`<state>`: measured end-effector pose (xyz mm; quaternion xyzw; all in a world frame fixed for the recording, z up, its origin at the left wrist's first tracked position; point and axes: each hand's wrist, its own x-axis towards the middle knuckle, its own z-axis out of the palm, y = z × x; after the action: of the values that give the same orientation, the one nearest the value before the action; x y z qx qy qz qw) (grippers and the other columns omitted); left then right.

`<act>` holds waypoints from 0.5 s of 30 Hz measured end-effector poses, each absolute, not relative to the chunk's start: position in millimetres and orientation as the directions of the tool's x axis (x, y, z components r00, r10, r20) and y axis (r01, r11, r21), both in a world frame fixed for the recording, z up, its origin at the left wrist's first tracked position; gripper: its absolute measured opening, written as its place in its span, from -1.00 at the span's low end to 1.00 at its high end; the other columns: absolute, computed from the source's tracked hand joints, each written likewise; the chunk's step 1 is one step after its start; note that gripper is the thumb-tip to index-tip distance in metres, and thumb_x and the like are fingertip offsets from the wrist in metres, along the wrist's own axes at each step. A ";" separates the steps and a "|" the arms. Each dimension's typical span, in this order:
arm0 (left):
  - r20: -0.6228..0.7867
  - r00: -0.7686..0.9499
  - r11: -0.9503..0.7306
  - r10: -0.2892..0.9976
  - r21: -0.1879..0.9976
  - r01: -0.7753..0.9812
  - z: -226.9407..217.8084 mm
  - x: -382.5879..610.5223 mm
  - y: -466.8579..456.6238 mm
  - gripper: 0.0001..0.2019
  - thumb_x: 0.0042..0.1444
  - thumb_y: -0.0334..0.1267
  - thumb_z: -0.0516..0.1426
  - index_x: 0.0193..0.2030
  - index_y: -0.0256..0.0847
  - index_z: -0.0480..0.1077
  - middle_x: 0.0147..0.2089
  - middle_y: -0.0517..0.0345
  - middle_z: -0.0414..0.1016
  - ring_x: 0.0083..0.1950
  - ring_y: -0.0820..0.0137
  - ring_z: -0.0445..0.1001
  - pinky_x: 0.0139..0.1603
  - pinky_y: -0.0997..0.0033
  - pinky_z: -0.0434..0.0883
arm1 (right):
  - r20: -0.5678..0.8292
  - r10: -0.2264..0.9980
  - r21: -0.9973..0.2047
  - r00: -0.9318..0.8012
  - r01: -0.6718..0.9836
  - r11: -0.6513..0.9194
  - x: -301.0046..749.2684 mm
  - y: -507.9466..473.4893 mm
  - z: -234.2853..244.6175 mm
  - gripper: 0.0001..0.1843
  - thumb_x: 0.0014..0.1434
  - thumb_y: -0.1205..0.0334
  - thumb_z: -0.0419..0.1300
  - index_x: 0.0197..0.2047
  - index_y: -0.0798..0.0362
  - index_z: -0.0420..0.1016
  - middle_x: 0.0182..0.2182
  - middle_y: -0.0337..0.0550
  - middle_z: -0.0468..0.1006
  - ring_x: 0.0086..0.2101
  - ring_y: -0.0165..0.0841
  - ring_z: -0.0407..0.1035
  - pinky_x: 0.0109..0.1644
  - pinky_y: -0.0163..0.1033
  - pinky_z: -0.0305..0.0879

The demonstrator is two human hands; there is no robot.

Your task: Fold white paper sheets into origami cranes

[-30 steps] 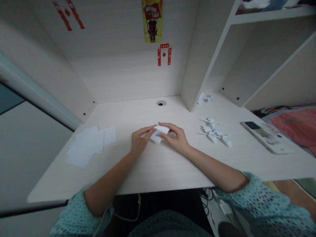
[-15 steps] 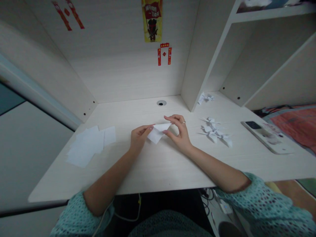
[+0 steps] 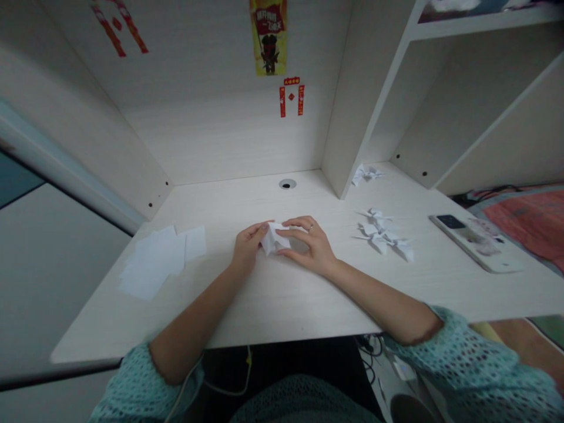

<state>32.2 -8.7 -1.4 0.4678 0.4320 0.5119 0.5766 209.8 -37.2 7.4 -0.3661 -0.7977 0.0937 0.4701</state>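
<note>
A partly folded sheet of white paper (image 3: 274, 239) is held between my two hands, a little above the desk. My left hand (image 3: 247, 245) pinches its left side between thumb and fingers. On its right side, my right hand (image 3: 311, 242) grips the paper, thumb below and fingers above, a ring on one finger. The paper's folds stand partly open, and the fingers cover some of it. To the right lie several folded white paper cranes (image 3: 381, 232). Overlapping sheets of white paper (image 3: 152, 261) are spread on the left.
A phone (image 3: 476, 244) lies at the right of the white desk (image 3: 273, 317). More folded paper pieces (image 3: 368, 174) sit beside the upright panel (image 3: 374, 88). Near the back wall is a round cable hole (image 3: 288, 184). A red cloth (image 3: 529, 220) lies beyond the phone.
The paper has gone from a flat triangular flap to a bunched, partly opened shape. My right hand has moved left and closer to my left hand. The camera view has shifted slightly.
</note>
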 end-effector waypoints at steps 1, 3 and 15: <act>-0.019 0.104 0.037 0.994 0.983 -0.178 -1.1 32.4 -9.2 -0.55 -0.14 -0.01 0.24 -0.16 -0.28 0.50 -0.27 0.03 0.55 -0.34 0.41 0.45 -0.36 0.48 0.35 | 0.680 0.669 -0.484 -0.300 0.501 0.717 209.8 -37.5 8.2 -0.57 0.00 -0.03 0.26 -0.04 -0.15 0.45 -0.10 -0.11 0.45 -0.08 -0.21 0.29 0.02 -0.01 0.23; -0.006 0.102 0.020 0.995 0.990 -0.142 0.1 33.1 -10.4 -0.56 -0.13 0.01 0.23 -0.16 -0.26 0.51 -0.25 0.02 0.56 -0.33 0.39 0.46 -0.35 0.46 0.36 | 0.679 0.666 -0.477 -0.308 0.505 0.719 209.7 -38.0 9.4 -0.52 0.01 -0.02 0.25 0.01 -0.14 0.41 -0.09 -0.10 0.43 -0.07 -0.20 0.28 0.03 0.00 0.22; 0.036 0.140 -0.023 0.989 0.995 -0.098 -1.2 36.7 -14.0 -0.70 -0.10 -0.06 0.22 -0.27 -0.20 0.54 -0.22 0.07 0.57 -0.22 0.34 0.50 -0.19 0.37 0.41 | 0.684 0.654 -0.474 -0.322 0.485 0.735 206.4 -34.2 0.0 -0.48 0.03 0.02 0.24 0.10 -0.20 0.35 -0.09 -0.09 0.41 -0.07 -0.22 0.26 -0.02 -0.03 0.28</act>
<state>36.7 -14.0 -1.2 0.5171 0.4310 0.4940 0.5503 206.4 -34.2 0.0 -0.3526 -0.8079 0.0913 0.4632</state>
